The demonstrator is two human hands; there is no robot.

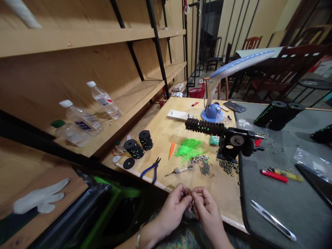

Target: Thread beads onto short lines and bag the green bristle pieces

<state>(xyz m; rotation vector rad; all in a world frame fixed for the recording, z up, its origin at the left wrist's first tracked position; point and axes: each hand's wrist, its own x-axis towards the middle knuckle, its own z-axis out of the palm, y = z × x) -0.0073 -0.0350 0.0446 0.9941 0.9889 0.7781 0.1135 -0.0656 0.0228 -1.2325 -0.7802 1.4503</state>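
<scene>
My left hand [176, 204] and my right hand [204, 205] meet at the table's front edge, both closed in a pinch with fingertips nearly touching. Whatever sits between them is too small and covered to name; a hint of orange shows there. Just beyond my hands lie a thin pointed tool [178, 170], a pile of small grey pieces [204, 168] and multicoloured beads [199, 159]. Bright green strands [190, 148] spread behind these. Blue-handled pliers [153, 171] rest to the left, near an orange pointed tool [171, 150].
A black winding device [234, 141] carries a wrapped spool [203, 127]. Behind it stands a blue desk lamp [212, 114]. Black spools [134, 148] are at left. Silver thread snips [272, 221] and a red lighter [274, 175] lie on the grey mat [259, 193]. Shelves [135, 100] hold bottles.
</scene>
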